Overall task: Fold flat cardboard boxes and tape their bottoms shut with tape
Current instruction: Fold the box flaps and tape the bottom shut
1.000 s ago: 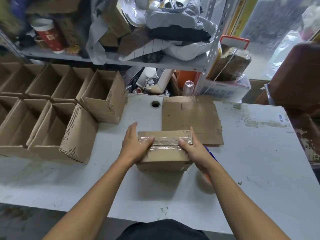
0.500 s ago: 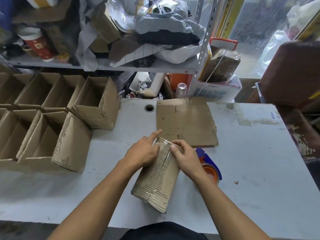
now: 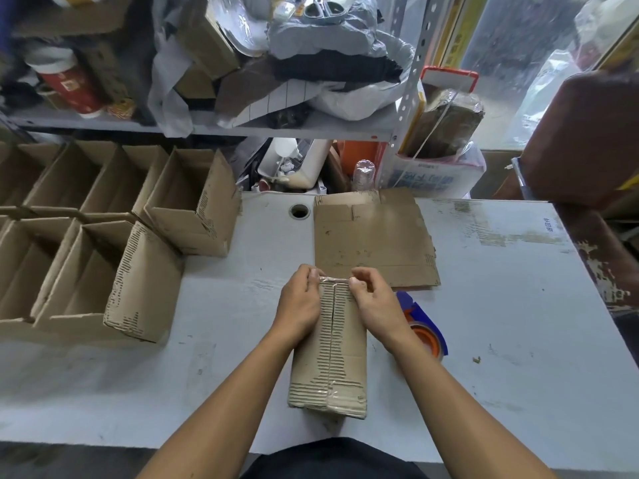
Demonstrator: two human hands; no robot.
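Observation:
A folded cardboard box (image 3: 332, 354) lies lengthwise on the white table (image 3: 501, 323), its taped bottom facing up and its far end pointing away from me. Clear tape runs along the seam. My left hand (image 3: 300, 304) grips the far left corner and my right hand (image 3: 375, 304) pinches the far right corner, both pressing the tape end there. A blue and orange tape dispenser (image 3: 423, 328) rests on the table just right of my right wrist, partly hidden by it. A flat cardboard box (image 3: 373, 243) lies beyond my hands.
Several folded open boxes (image 3: 103, 243) stand in rows on the left of the table. A cable hole (image 3: 299, 211) sits near the back edge. A cluttered metal shelf (image 3: 242, 122) rises behind. A brown chair (image 3: 584, 140) stands at the right.
The box has been turned from lying crosswise to lengthwise, bottom seam up. Both hands have shifted from its sides to its far end, and the tape dispenser has come into view.

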